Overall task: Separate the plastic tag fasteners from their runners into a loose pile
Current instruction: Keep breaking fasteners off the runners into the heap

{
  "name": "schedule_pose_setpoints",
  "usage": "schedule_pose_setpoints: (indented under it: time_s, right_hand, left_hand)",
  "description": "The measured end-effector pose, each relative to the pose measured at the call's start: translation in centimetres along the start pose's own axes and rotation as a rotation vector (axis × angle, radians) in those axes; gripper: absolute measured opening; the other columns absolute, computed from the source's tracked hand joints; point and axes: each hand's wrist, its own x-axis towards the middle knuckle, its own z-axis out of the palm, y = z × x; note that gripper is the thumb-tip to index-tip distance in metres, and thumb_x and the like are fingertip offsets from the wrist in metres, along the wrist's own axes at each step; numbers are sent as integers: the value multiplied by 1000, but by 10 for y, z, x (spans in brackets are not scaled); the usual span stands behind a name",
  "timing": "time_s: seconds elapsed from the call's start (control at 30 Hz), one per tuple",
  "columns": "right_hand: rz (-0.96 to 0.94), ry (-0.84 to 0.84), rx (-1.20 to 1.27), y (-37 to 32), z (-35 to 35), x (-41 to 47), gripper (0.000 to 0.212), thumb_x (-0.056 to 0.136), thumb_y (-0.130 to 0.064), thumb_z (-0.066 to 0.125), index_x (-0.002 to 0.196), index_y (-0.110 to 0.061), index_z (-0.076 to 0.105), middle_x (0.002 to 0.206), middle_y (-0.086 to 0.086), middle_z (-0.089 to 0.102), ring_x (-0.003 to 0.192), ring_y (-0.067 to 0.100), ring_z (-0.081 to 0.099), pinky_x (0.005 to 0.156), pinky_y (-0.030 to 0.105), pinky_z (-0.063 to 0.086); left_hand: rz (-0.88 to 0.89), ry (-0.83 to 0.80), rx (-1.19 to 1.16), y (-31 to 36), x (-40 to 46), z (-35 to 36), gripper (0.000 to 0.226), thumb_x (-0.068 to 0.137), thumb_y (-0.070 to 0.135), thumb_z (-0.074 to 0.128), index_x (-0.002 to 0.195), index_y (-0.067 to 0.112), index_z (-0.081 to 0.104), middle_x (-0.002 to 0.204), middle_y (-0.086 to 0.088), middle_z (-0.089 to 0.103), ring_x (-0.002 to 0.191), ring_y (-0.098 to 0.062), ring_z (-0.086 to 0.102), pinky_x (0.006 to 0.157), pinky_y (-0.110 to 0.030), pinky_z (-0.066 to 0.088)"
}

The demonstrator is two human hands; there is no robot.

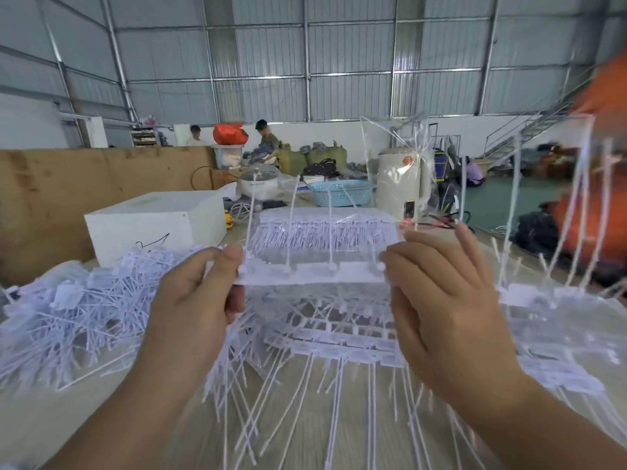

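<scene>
Both hands hold one strip of fasteners (310,274) up between them: the left hand (195,300) pinches its left end with thumb on top, and the right hand (444,300) grips its right end with fingers curled. Left of the left hand lies a loose pile (68,310) on the tabletop (44,422). Under and right of the hands lie uncut strips (339,337).

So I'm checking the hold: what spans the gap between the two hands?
In the head view, a fastener strip held by left hand and right hand.
</scene>
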Motion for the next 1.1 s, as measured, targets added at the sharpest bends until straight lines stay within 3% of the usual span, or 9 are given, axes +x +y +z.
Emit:
schedule_pose_setpoints:
  time_s: [0.13,0.2,0.33,0.53,0.7,0.8,0.87,1.0,1.1]
  right_hand:
    - [34,7,-31,5,-2,3,25,88,-1,59,108,-4,72,118,17,67,108,41,61,98,63,39]
    - [47,-20,-4,6,-6,5,24,91,-2,56,110,-4,71,114,17,67,96,40,63,86,54,47]
    - [11,-57,30,3,-12,7,26,91,-2,54,112,-6,69,110,13,68,84,38,63,75,47,50]
    - [-19,-109,72,3,-17,11,30,88,-1,56,114,-7,70,107,12,69,80,36,64,72,46,51]
    - [-36,-129,107,-3,-21,10,29,88,-3,59,115,-7,68,103,7,69,76,33,64,62,38,53]
    - [-48,-118,96,-7,-22,11,29,86,-4,61,113,-6,68,100,8,69,75,33,65,58,37,54]
    - [-59,-128,112,-13,-24,10,29,84,-3,62,112,-6,68,98,7,70,73,32,66,55,38,54]
    - [-82,-210,154,-24,-25,9,38,76,-3,65,113,-8,67,96,6,68,70,31,65,50,38,52]
    - [-98,-245,162,-27,-24,8,42,72,-2,66,114,-9,67,96,6,68,72,32,65,50,39,53]
  left_hand:
    - [-194,-123,-167,3,18,21,28,89,44,49,85,17,54,61,-2,67,42,-11,52,46,-25,40]
    - [-200,-277,25,0,14,21,3,96,23,52,93,23,53,97,-7,73,59,-1,61,58,-23,44]
    - [123,-583,349,-3,-27,21,63,68,70,62,126,56,41,123,31,54,115,9,50,89,-19,40]
    - [194,-248,237,-3,-18,23,47,70,68,58,111,47,59,110,26,62,104,3,58,80,-23,42]
    - [247,-390,429,-15,-21,26,32,71,59,64,99,43,69,121,21,57,119,-1,52,99,-23,39]
    - [324,-494,649,-28,-28,35,49,78,58,63,124,61,48,142,14,43,137,-5,36,117,-13,12]
    - [351,-498,706,-31,-33,42,59,83,61,52,135,68,25,155,7,29,145,-11,22,120,-33,22]
    - [468,-418,829,-27,-33,58,62,88,52,48,145,31,41,150,-18,35,139,-37,34,108,-54,39]
    - [513,-455,764,-28,-30,62,54,86,35,61,132,7,58,129,-18,55,121,-35,52,98,-48,43]
